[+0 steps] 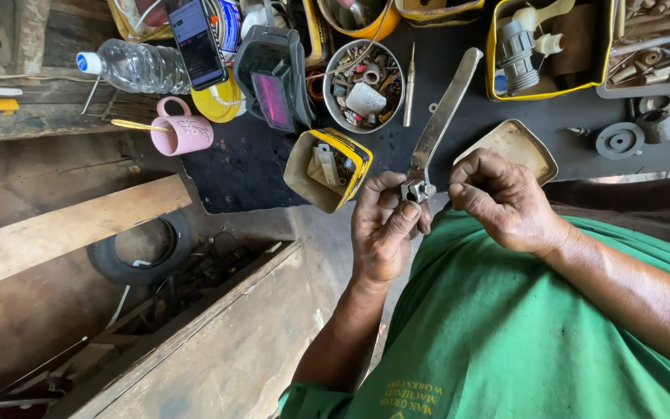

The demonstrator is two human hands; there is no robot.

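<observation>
My left hand (384,225) grips the small fitting end of a long flat metal lever (441,116), which slants up and away over the black bench top (250,167). My right hand (502,198) is curled just right of that fitting, fingertips pinched at it; whether it holds a small part is hidden by the fingers. A green shirt (505,326) fills the lower right, below both hands.
On the bench stand a yellow tin (327,168) of parts, a round bowl of hardware (364,85), a screwdriver (409,85), a welding mask (273,77), a pink mug (181,132), a water bottle (133,66), a phone (195,39) and a metal lid (509,147). A wooden crate (195,334) and tyre (137,248) lie below left.
</observation>
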